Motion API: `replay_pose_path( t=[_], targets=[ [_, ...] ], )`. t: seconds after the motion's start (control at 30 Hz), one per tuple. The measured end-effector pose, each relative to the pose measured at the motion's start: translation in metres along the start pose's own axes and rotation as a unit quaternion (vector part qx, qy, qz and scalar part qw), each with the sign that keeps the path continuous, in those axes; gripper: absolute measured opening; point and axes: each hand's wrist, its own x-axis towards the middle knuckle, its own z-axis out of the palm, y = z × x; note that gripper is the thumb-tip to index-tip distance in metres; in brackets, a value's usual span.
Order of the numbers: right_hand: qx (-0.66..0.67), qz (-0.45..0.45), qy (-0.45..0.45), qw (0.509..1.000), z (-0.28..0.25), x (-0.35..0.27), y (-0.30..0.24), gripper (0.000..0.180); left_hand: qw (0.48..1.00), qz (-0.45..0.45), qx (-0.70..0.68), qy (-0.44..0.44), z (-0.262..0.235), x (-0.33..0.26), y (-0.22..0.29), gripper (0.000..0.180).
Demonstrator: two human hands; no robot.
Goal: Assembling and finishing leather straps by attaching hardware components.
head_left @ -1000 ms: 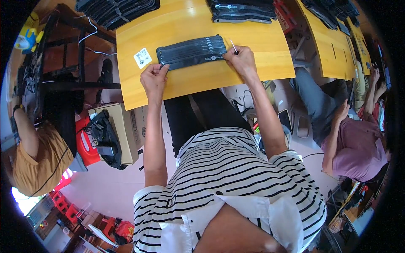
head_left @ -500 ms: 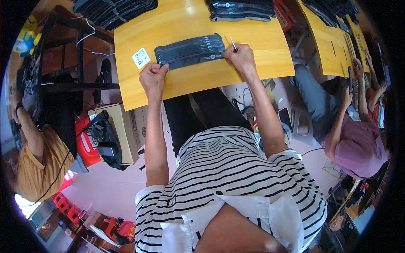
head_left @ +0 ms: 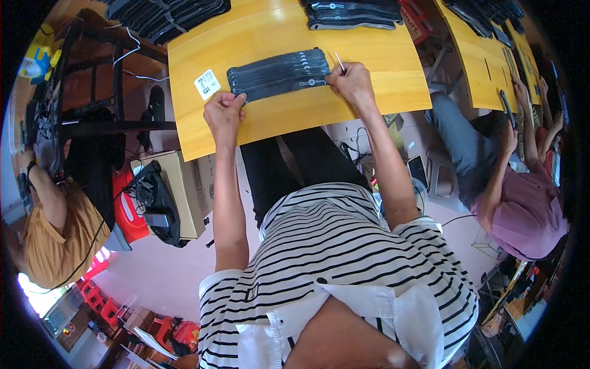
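On the yellow table [head_left: 381, 92] lies a row of flat black strips [head_left: 276, 74], overlapping side by side, with small pale printed marks near their right ends. My left hand [head_left: 224, 117] is closed, its thumb and fingertips pinching the left end of the nearest strip. At the right end of that strip, my right hand [head_left: 353, 85] is closed too, fingertips against the strip's end. A thin pale stick-like tool [head_left: 340, 61] juts up from the right hand's grip; its lower part is hidden. Left of the strips lies a white printed label sheet [head_left: 207, 83].
Stacks of similar black strips stand at the far right [head_left: 351, 13] and far left [head_left: 163, 18]. A black metal frame [head_left: 92, 126] and an open cardboard box [head_left: 190, 190] are on the left. People in a mustard top [head_left: 64, 240] and a mauve top [head_left: 519, 206] work either side.
Both hands keep nearly the same hold on the strip's ends. The whole view has shifted very slightly. The person at right has lowered a dark strip a little.
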Motion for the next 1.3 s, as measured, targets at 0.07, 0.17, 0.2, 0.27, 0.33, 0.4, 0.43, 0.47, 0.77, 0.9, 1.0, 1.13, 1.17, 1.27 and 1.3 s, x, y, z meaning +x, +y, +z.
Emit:
replay_pose_path(
  t=[0.07,0.17,0.2,0.27,0.33,0.4,0.43,0.47,0.77,0.9,1.0,1.13,1.17,1.27,1.3],
  targets=[
    [-0.004,0.001,-0.006,1.000,-0.001,-0.001,-0.006,0.014,1.000,0.000,0.022,0.010,-0.002,0.006,-0.005,0.023],
    [-0.046,-0.001,-0.030,0.998,-0.010,-0.005,-0.018,0.017,0.990,0.041,0.129,0.047,-0.005,0.013,-0.010,0.028],
    [-0.038,0.007,-0.045,0.998,-0.014,-0.005,-0.022,0.016,0.992,0.012,0.122,0.027,-0.006,0.013,-0.006,0.029],
    [-0.028,0.010,-0.058,0.998,-0.018,-0.006,-0.026,0.016,0.993,-0.011,0.114,0.010,-0.009,0.012,0.003,0.031],
    [-0.027,0.000,-0.067,0.997,-0.018,-0.004,-0.023,0.017,0.992,-0.024,0.119,-0.032,-0.015,0.017,0.001,0.031],
    [-0.011,-0.014,-0.066,0.998,-0.014,0.003,-0.007,0.017,0.990,-0.016,0.134,-0.052,-0.018,0.019,0.003,0.030],
    [0.002,-0.026,-0.070,0.997,-0.013,0.006,-0.004,0.018,0.986,-0.015,0.149,-0.070,-0.020,0.021,0.004,0.030],
    [0.004,-0.031,-0.067,0.997,-0.016,0.008,0.001,0.018,0.987,-0.009,0.148,-0.067,-0.022,0.023,0.003,0.030],
    [-0.170,-0.086,0.152,0.970,-0.048,-0.016,0.008,0.018,0.974,0.047,0.220,0.034,-0.017,0.037,0.007,0.040],
    [-0.248,-0.122,0.238,0.931,-0.041,-0.014,0.002,0.019,0.945,0.029,0.315,0.079,0.008,0.023,0.044,0.051],
    [-0.289,-0.157,0.264,0.907,-0.030,-0.011,0.003,0.017,0.921,0.010,0.366,0.130,0.024,0.029,0.038,0.053],
    [-0.306,-0.166,0.275,0.896,-0.024,-0.007,0.009,0.016,0.893,0.020,0.412,0.182,0.041,0.021,0.043,0.049],
    [-0.305,-0.169,0.270,0.898,-0.023,-0.007,0.010,0.016,0.893,0.023,0.413,0.180,0.042,0.020,0.042,0.049],
    [-0.302,-0.165,0.263,0.901,-0.025,-0.009,0.009,0.017,0.883,0.077,0.422,0.193,0.046,0.019,0.037,0.043],
    [-0.301,-0.160,0.257,0.904,-0.026,-0.010,0.008,0.017,0.880,0.102,0.419,0.199,0.047,0.018,0.037,0.040]
  ],
)
